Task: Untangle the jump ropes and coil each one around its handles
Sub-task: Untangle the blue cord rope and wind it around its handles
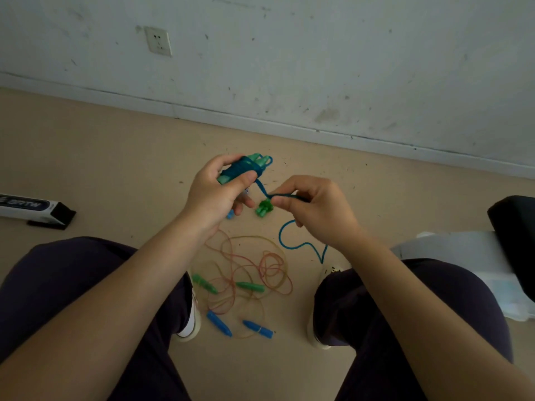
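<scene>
Floor (86, 157): I see a loose orange rope tangle (246, 273) between my knees, green handles (225, 285) and blue handles (240, 325) in it.
Left hand (214, 195): fingers curled round paired handles (243, 169) wrapped in blue rope (301, 244) (held above floor).
Right hand (315, 209): pinches that rope's free length; slack trails down.

Blue rope (262, 189) coiled round handles (243, 168)
</scene>
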The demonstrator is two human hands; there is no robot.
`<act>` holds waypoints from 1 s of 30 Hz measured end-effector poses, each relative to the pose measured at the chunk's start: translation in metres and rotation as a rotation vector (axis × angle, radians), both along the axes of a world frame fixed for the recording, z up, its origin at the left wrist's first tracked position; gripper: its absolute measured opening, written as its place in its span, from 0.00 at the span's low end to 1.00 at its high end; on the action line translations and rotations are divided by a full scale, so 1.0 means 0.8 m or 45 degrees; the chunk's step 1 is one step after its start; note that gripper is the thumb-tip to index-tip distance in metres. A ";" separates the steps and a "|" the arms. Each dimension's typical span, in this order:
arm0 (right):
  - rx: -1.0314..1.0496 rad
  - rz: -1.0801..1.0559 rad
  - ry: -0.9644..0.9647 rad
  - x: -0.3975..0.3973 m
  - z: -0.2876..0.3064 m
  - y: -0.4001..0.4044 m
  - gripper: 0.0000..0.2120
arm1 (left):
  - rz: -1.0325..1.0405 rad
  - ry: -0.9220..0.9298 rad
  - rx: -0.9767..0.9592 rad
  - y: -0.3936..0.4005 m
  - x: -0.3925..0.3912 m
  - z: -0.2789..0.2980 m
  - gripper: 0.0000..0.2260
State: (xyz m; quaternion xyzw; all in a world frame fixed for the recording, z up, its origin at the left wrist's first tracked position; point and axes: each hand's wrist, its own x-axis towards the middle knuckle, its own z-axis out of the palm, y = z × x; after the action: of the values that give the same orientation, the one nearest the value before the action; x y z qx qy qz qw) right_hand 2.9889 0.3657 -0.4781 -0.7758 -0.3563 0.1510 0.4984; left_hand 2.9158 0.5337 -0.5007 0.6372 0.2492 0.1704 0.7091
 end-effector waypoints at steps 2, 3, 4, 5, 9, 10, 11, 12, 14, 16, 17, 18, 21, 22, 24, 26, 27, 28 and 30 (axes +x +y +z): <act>-0.016 0.009 0.023 -0.001 0.003 0.001 0.03 | -0.019 -0.017 0.053 -0.001 -0.001 0.000 0.16; -0.003 -0.007 0.047 0.000 0.005 0.000 0.03 | -0.053 -0.017 0.092 -0.001 -0.001 0.000 0.16; 0.019 -0.027 0.061 0.002 0.007 -0.002 0.02 | -0.110 -0.006 0.137 -0.001 -0.002 -0.001 0.16; 0.047 -0.043 0.064 0.005 0.009 -0.005 0.03 | -0.193 0.016 0.183 -0.002 -0.003 -0.001 0.17; 0.044 -0.055 -0.025 0.014 0.008 -0.011 0.05 | -0.602 0.135 0.238 -0.004 -0.008 0.001 0.20; 0.032 -0.060 -0.046 0.015 0.006 -0.012 0.05 | -0.669 0.149 0.235 -0.005 -0.008 0.001 0.20; 0.026 -0.069 -0.067 0.016 0.004 -0.012 0.06 | -0.708 0.155 0.242 -0.006 -0.009 0.003 0.20; 0.025 -0.085 -0.084 0.017 0.003 -0.012 0.06 | -0.729 0.155 0.253 -0.006 -0.009 0.004 0.20; 0.009 -0.134 -0.090 0.018 0.001 -0.011 0.07 | -0.761 0.171 0.286 -0.007 -0.010 0.007 0.20; -0.058 -0.170 -0.085 0.018 -0.003 -0.010 0.07 | -0.797 0.220 0.347 -0.007 -0.010 0.008 0.22; -0.093 -0.170 -0.073 0.017 -0.005 -0.009 0.07 | -0.816 0.247 0.381 -0.007 -0.010 0.008 0.23; -0.114 -0.165 -0.046 0.015 -0.006 -0.008 0.09 | -0.837 0.264 0.409 -0.006 -0.010 0.008 0.22; -0.096 -0.112 0.027 0.015 -0.006 -0.008 0.18 | -0.884 0.266 0.451 -0.004 -0.011 0.006 0.18; -0.079 -0.078 0.025 0.015 -0.005 -0.008 0.20 | -0.881 0.261 0.446 -0.004 -0.012 0.006 0.18; -0.060 -0.012 0.012 0.013 -0.004 -0.008 0.19 | -0.856 0.258 0.408 -0.007 -0.012 0.009 0.17; -0.071 0.047 0.015 0.012 -0.004 -0.008 0.16 | -0.815 0.275 0.366 -0.011 -0.013 0.013 0.15; -0.066 0.071 0.024 0.013 -0.004 -0.009 0.15 | -0.797 0.286 0.352 -0.013 -0.013 0.014 0.14; -0.056 0.084 0.039 0.013 -0.004 -0.009 0.15 | -0.788 0.288 0.346 -0.014 -0.013 0.015 0.13; -0.036 0.079 0.068 0.016 -0.004 -0.010 0.14 | -0.778 0.277 0.337 -0.014 -0.013 0.015 0.11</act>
State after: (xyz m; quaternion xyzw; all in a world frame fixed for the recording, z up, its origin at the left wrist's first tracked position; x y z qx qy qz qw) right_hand 3.0016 0.3574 -0.4815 -0.7671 -0.3645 0.1919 0.4918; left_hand 2.9053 0.5225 -0.4884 0.7832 0.0970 -0.0879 0.6079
